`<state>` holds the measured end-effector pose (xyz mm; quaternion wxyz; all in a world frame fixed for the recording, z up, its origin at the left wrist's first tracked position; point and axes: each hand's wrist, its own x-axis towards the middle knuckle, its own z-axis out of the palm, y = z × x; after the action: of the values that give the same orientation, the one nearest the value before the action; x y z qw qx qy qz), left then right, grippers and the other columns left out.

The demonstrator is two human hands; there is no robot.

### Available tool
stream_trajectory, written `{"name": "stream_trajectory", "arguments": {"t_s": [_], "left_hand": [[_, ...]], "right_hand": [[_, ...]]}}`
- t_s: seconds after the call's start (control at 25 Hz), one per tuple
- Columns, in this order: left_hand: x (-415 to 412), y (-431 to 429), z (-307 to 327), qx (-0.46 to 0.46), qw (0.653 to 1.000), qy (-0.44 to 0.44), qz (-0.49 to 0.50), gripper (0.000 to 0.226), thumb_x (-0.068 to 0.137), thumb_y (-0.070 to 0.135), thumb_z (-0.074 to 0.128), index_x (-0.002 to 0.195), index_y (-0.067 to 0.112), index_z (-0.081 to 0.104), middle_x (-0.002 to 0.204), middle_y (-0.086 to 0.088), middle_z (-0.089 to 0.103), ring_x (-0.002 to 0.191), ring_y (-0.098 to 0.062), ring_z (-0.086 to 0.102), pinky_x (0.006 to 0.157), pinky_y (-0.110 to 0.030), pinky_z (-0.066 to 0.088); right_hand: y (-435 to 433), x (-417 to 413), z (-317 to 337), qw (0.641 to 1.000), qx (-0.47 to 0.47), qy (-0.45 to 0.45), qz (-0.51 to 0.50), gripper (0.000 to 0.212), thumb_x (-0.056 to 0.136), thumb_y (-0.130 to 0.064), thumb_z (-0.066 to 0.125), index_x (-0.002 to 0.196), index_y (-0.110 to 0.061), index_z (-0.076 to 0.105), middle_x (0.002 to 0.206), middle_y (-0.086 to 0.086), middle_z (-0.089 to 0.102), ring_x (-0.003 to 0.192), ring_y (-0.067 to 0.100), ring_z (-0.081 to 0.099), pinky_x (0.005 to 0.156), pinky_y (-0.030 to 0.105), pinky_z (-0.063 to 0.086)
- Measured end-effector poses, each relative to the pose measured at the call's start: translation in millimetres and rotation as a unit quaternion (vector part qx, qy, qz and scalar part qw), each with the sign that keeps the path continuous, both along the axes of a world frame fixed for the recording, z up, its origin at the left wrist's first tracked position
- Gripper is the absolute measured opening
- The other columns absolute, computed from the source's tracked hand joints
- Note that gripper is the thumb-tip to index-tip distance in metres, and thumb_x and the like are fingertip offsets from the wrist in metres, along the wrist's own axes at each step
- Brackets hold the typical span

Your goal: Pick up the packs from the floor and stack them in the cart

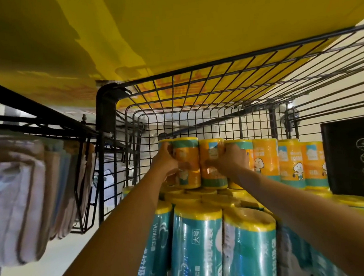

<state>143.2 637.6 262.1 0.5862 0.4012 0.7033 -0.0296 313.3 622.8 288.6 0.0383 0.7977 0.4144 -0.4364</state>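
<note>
Between the fingers (166,149): one pack (200,164) of orange-and-teal rolls, upright with yellow caps on top, right at the top tier inside the cart (197,119).
Left hand (167,163): clamped on the pack's left roll, fingers curled round its far side. A real grip, not a nudge.
Right hand (232,157): same on the other flank, fingers wrapped over the right-hand roll and squeezing inward.
Why two hands: I'd say the film-wrapped bundle is wide and slippery, so pinching it from both sides holds the rolls together and level.
Below the fingers: lower rolls (198,245) in teal wrap, their yellow caps forming the shelf the pack goes on. Touching them or a whisker above, I can't tell from here.
Right of the fingers: neighbouring packs (292,162) standing upright in a row. The held pack looks to be matching that line, pressed up beside them.
Further right: black box (356,156), sitting on the same layer.
Above the fingers: yellow board (190,28) and the wire roof, so headroom looks tight.
Arms: both stretched forward and upward, elbows nearly straight, wrists turned in toward each other.
Left of the fingers: hanging packets (18,194) on a rack, well apart.
</note>
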Motion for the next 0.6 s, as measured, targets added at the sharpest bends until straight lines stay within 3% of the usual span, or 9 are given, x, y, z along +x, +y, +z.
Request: {"name": "stream_trajectory", "arguments": {"t_s": [0.16,0.28,0.44,0.52,0.6], "left_hand": [[-1,0,3,0.009,1.0,0.002,-0.014,0.087,0.067,0.027,0.084,0.137,0.019,0.033,0.134,-0.008,0.05,0.121,-0.031,0.05,0.1,-0.05,0.044],[-2,2,8,0.001,0.999,0.005,-0.032,0.065,0.077,0.021,0.076,0.132,0.015,0.042,0.127,-0.008,0.053,0.117,-0.028,0.051,0.1,-0.043,0.043],[-1,1,24,0.012,0.999,-0.008,-0.04,0.041,0.087,0.013,0.066,0.125,0.013,0.052,0.12,-0.009,0.058,0.115,-0.025,0.054,0.093,-0.034,0.044],[2,-1,39,0.043,0.997,-0.007,-0.061,0.047,0.091,0.015,0.061,0.135,0.016,0.045,0.131,-0.009,0.052,0.121,-0.026,0.05,0.088,-0.029,0.042],[4,-1,58,0.082,0.992,-0.004,-0.093,0.058,0.094,0.021,0.057,0.146,0.019,0.032,0.145,-0.007,0.04,0.129,-0.026,0.043,0.094,-0.031,0.042]], "right_hand": [[-9,-4,-5,0.999,0.016,-0.006,-0.035,0.041,0.076,-0.034,0.078,0.104,-0.009,0.06,0.101,0.007,0.063,0.085,0.017,0.054,0.068,0.028,0.045],[-6,-2,-1,0.998,0.021,-0.057,0.017,0.028,0.086,-0.025,0.068,0.108,-0.008,0.061,0.105,0.01,0.064,0.093,0.023,0.059,0.067,0.027,0.042],[3,12,10,0.994,0.018,-0.075,0.081,0.036,0.086,-0.033,0.068,0.111,-0.008,0.06,0.107,0.011,0.063,0.099,0.028,0.061,0.066,0.028,0.043],[3,17,22,0.987,0.027,-0.079,0.139,0.039,0.088,-0.039,0.063,0.109,-0.008,0.058,0.102,0.01,0.061,0.092,0.026,0.059,0.06,0.025,0.04],[4,20,40,0.973,0.043,-0.096,0.206,0.043,0.09,-0.046,0.057,0.107,-0.007,0.058,0.102,0.01,0.062,0.091,0.026,0.059,0.059,0.025,0.038]]}}
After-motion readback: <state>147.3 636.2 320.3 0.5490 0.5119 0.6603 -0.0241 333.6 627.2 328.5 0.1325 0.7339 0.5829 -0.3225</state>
